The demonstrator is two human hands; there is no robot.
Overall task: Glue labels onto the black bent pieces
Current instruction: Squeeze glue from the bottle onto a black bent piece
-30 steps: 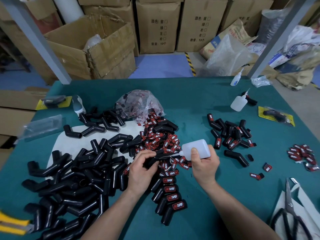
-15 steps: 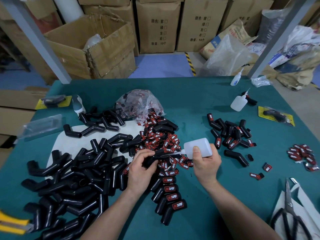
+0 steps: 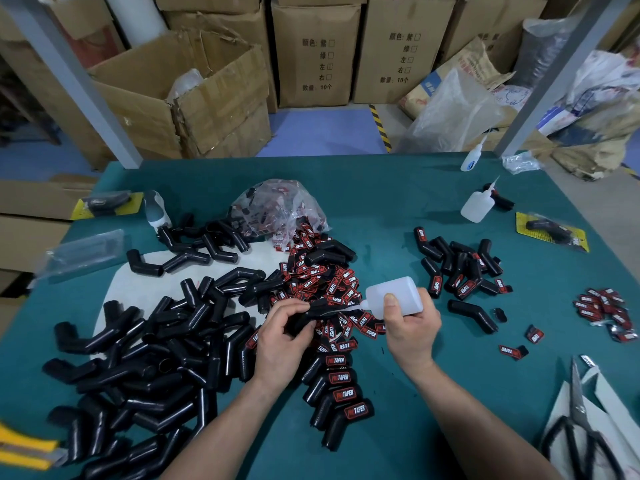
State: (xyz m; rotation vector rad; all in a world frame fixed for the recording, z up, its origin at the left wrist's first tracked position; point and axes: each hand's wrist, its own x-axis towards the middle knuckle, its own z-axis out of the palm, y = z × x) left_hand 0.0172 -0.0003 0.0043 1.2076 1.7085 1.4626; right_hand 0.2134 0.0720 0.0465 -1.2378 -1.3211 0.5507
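Black labelled pieces point(image 3: 337, 386) lying in row nearest, just below hands. Left hand point(image 3: 282, 336) gripping bent piece point(image 3: 311, 315), long axis running left-right toward glue bottle point(image 3: 394, 294). Right hand point(image 3: 410, 327) clamping bottle, nozzle pointing left, tip seeming to touch piece. Unlabelled pile point(image 3: 138, 341) lying left. Label heap point(image 3: 322, 278) crowding just behind nozzle. Spare bottle point(image 3: 476, 209) standing far right on bench point(image 3: 381, 188).

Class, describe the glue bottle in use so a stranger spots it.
On the green table, beside the heap of red labels, the right hand grips a white bottle. Unlike the two spare bottles farther back, it lies sideways, nozzle towards the left hand's black piece.
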